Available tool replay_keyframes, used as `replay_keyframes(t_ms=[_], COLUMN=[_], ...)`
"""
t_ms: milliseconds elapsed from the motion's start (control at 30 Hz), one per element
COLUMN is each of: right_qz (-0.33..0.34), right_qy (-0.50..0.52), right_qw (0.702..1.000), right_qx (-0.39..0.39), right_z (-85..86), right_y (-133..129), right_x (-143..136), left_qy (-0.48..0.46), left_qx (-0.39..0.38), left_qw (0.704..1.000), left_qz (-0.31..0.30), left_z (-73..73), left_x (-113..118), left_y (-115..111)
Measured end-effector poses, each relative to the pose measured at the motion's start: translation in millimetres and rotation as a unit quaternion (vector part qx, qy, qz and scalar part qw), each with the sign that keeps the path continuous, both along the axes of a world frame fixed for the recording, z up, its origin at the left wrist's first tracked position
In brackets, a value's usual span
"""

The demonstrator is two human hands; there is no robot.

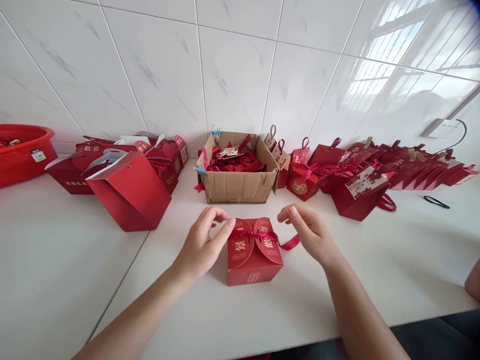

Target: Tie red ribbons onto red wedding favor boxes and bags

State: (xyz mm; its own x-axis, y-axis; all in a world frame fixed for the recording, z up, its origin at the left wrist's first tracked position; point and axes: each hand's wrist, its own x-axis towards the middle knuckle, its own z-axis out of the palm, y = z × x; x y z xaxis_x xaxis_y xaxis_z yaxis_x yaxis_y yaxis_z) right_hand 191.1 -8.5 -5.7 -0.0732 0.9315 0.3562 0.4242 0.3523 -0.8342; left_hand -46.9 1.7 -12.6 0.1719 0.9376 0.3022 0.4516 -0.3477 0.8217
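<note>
A red gift box with gold lettering and rounded, interlocking top flaps stands on the white table in front of me. A dark pink ribbon is knotted across its top. At the box's left upper edge, my left hand has thumb and index finger pinched at the ribbon's left end. My right hand hovers to the right of the box, its fingers loosely curled and apart, with no ribbon visible between the fingertips. The ribbon's right tail curves out just beneath that hand.
Behind the box stands a cardboard box of ribbons and tags, with blue binder clips. Red gift boxes stand at left, and several tagged ones at right. A red basin is far left; a black loop lies right. Another person's arm shows at the right edge.
</note>
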Motion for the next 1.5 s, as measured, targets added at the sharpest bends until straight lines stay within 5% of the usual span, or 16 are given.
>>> replay_keyframes(t_ms=[200, 433, 1100, 1500], right_qz=[0.129, 0.142, 0.186, 0.163], right_qy=[-0.051, 0.019, -0.016, -0.032], right_qw=[0.985, 0.958, 0.941, 0.946], right_qx=[-0.104, -0.249, -0.282, -0.280], right_z=[-0.1, 0.6, -2.4, -0.3], right_y=[0.9, 0.6, 7.4, 10.6], right_x=[0.2, -3.2, 10.7, 24.0], left_qy=[0.021, -0.031, -0.006, -0.012], left_qx=[-0.114, -0.166, -0.163, -0.161], left_qw=[0.993, 0.984, 0.982, 0.974], left_qz=[-0.022, -0.064, -0.090, -0.157], left_z=[-1.0, 3.2, 6.8, 9.9], left_x=[-1.6, 2.5, -3.3, -15.9], left_y=[0.4, -2.7, -2.1, 6.9])
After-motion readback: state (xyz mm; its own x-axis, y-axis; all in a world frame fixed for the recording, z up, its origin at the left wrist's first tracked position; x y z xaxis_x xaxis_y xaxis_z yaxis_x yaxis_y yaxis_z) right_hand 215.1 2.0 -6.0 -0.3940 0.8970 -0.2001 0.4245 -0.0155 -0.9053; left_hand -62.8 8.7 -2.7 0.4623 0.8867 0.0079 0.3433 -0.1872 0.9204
